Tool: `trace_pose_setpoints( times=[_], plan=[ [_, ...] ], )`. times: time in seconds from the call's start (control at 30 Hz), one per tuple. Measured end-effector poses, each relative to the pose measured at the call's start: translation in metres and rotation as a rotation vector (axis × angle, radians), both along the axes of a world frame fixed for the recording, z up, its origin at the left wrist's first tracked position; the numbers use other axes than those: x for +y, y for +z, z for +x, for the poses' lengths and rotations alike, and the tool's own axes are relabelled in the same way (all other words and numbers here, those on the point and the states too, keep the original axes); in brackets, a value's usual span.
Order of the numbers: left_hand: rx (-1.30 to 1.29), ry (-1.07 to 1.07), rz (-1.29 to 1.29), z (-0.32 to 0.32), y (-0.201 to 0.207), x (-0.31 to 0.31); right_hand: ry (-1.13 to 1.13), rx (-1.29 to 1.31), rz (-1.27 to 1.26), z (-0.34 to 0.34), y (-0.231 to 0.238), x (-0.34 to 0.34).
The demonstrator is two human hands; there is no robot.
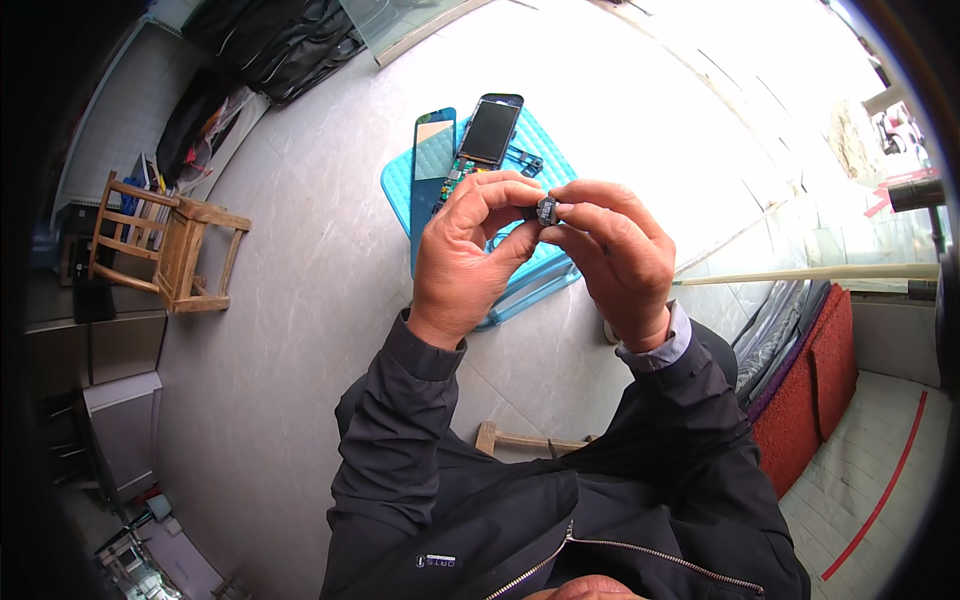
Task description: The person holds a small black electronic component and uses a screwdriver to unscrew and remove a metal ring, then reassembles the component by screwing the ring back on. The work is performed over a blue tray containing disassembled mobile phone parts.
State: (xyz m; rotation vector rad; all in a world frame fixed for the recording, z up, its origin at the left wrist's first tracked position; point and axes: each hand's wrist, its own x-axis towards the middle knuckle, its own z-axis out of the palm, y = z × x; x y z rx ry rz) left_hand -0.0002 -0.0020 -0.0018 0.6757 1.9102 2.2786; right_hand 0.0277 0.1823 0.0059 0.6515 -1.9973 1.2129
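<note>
Between my fingertips is a small dark electronic module [547, 210] with a greyish face, held above a light-blue plastic stool [550, 150]. My left hand [468, 250] pinches it from one side. The closed fingers of my right hand [622, 250] grip its other side. On the stool lies a long, glossy dark panel [433, 165]. Beside it is an opened device with a dark screen [492, 130] and a green circuit board [457, 178], partly hidden by my left hand. A small black bracket-like part [525, 160] rests to the right of the screen.
A wooden chair [185, 250] stands at the left on the grey tiled floor [290, 380]. Black bags [275, 40] lie at the far left. Rolled red matting [805, 390] is at the right, below a pale pole [810, 274]. A wooden bar [530, 440] shows between my knees.
</note>
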Motion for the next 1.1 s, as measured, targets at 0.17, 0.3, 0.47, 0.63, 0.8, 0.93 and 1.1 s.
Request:
trace_pose_setpoints(
  times=[0.17, 0.3, 0.47, 0.63, 0.8, 0.93, 1.1],
  plan=[
    [0.003, 0.003, -0.006, 0.0002, -0.001, -0.0004, 0.007, -0.018, -0.013, 0.0002, 0.0015, 0.0003],
    [-0.031, 0.003, 0.007, 0.0005, -0.0004, 0.0005, 0.008, -0.032, -0.017, 0.0001, 0.0023, 0.001],
    [-0.067, 0.007, 0.01, 0.002, 0.0011, 0.0006, 0.011, -0.041, -0.031, -0.0005, 0.0015, 0.0007],
    [-0.074, -0.003, 0.017, 0.0014, 0.0004, 0.0007, -0.007, -0.037, -0.028, -0.0001, 0.0002, 0.0013],
    [-0.033, -0.005, 0.008, 0.0008, 0.0012, -0.0001, -0.01, -0.011, -0.01, 0.0007, 0.0023, 0.0009],
    [0.032, -0.014, 0.024, 0.0005, 0.0021, -0.0003, 0.012, -0.022, -0.018, 0.0033, 0.0057, 0.0005],
    [0.148, 0.013, -0.014, -0.0002, 0.0019, 0.0003, 0.03, -0.042, -0.001, 0.0088, 0.0096, 0.0022]
  ],
)
